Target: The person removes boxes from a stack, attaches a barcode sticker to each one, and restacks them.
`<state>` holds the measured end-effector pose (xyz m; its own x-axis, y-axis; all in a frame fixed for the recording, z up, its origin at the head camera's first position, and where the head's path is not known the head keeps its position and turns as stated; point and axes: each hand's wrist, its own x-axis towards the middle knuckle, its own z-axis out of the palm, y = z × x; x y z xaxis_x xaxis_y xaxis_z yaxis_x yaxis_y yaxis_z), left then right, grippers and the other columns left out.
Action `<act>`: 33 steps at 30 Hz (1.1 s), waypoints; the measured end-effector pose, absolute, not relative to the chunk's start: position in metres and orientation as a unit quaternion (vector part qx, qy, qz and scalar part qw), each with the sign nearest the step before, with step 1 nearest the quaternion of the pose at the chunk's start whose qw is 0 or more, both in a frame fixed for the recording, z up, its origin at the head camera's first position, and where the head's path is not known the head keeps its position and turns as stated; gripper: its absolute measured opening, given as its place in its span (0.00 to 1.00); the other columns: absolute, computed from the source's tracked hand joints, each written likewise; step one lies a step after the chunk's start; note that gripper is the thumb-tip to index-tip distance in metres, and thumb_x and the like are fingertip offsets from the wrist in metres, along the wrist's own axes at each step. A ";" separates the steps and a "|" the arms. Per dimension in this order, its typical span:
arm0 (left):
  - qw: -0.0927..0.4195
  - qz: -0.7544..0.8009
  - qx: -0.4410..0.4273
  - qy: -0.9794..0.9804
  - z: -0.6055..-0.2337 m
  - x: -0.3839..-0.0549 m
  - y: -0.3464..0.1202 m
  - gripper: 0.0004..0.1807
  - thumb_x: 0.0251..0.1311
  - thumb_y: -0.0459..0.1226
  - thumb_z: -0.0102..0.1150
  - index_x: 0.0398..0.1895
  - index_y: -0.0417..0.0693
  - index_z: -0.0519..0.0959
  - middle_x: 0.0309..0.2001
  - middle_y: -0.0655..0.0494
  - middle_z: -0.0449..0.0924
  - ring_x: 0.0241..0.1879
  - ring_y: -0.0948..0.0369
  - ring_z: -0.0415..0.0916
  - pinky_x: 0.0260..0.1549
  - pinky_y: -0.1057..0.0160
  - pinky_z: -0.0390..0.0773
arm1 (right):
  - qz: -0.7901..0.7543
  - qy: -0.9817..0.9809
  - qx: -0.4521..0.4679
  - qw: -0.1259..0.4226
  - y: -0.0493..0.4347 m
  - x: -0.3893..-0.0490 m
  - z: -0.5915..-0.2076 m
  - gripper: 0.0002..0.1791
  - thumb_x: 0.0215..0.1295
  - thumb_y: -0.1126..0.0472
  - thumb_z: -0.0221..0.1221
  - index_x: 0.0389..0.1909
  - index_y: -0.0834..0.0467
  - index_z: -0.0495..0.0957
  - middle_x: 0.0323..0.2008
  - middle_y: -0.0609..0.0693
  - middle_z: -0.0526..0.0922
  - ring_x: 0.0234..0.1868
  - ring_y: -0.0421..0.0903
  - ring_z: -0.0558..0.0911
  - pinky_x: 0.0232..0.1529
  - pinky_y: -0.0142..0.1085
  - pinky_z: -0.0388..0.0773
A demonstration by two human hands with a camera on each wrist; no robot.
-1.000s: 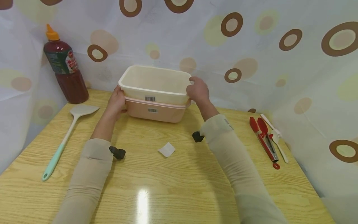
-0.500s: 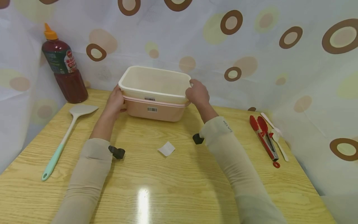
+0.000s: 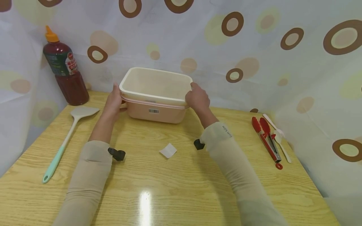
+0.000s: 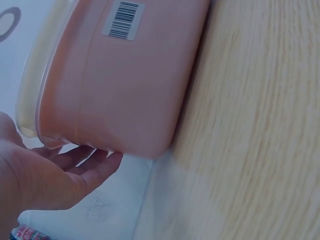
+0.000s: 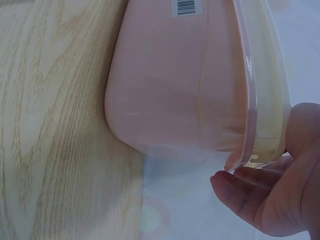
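Observation:
A cream plastic bin (image 3: 155, 82) is nested inside a pink plastic bin (image 3: 155, 113) against the patterned wall, its upper band standing above the pink rim. My left hand (image 3: 112, 99) lies along the left end of the bins, thumb pointing up. In the left wrist view, its fairly straight fingers (image 4: 95, 170) touch the pink bin's end below the rim. At the right end my right hand (image 3: 198, 97) grips the cream bin's rim. The right wrist view has the thumb at that rim and the fingers (image 5: 237, 192) bent beneath it, close to the pink rim.
A small white paper square (image 3: 168, 150) lies on the wooden table (image 3: 169, 188) before the bins. To the left are a spatula (image 3: 65, 141) and a red sauce bottle (image 3: 66, 72). Red tongs (image 3: 267, 141), a fork (image 3: 273, 126) and a spoon (image 3: 282, 146) lie right.
The cream bin has sunk deeper into the pink one, and its barcode has slipped almost out of sight. Both hands moved slightly down with it; my left thumb now points upward.

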<state>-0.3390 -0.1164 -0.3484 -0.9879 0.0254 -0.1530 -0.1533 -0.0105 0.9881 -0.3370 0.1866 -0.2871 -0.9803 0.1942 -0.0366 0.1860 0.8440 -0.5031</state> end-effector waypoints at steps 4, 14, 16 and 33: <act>0.056 0.696 -0.033 0.715 -0.345 -0.339 -0.117 0.41 0.73 0.67 0.23 0.82 0.60 0.52 0.79 0.47 0.53 0.75 0.46 0.57 0.71 0.38 0.62 | 0.274 -0.956 -0.108 0.015 0.186 -0.337 -0.288 0.32 0.75 0.56 0.37 0.80 0.45 0.55 0.77 0.49 0.65 0.72 0.59 0.70 0.66 0.56 0.71; 0.029 0.685 -0.034 0.727 -0.343 -0.341 -0.112 0.40 0.76 0.63 0.26 0.82 0.51 0.50 0.78 0.43 0.56 0.75 0.46 0.58 0.70 0.39 0.65 | 0.275 -0.955 -0.106 0.025 0.187 -0.340 -0.290 0.33 0.74 0.58 0.38 0.80 0.46 0.55 0.76 0.49 0.67 0.65 0.59 0.75 0.60 0.54 0.75; 0.027 0.684 -0.037 0.728 -0.344 -0.341 -0.111 0.41 0.75 0.64 0.26 0.82 0.51 0.50 0.79 0.43 0.55 0.75 0.46 0.58 0.71 0.39 0.65 | 0.278 -0.954 -0.107 0.026 0.187 -0.341 -0.290 0.32 0.75 0.57 0.38 0.80 0.46 0.55 0.75 0.50 0.67 0.66 0.59 0.75 0.61 0.54 0.74; 0.011 0.684 -0.046 0.728 -0.343 -0.339 -0.113 0.40 0.75 0.64 0.30 0.82 0.54 0.53 0.79 0.45 0.56 0.75 0.48 0.58 0.71 0.41 0.66 | 0.339 -0.938 -0.060 0.047 0.199 -0.348 -0.301 0.30 0.80 0.48 0.38 0.80 0.47 0.56 0.75 0.52 0.68 0.73 0.53 0.69 0.68 0.52 0.71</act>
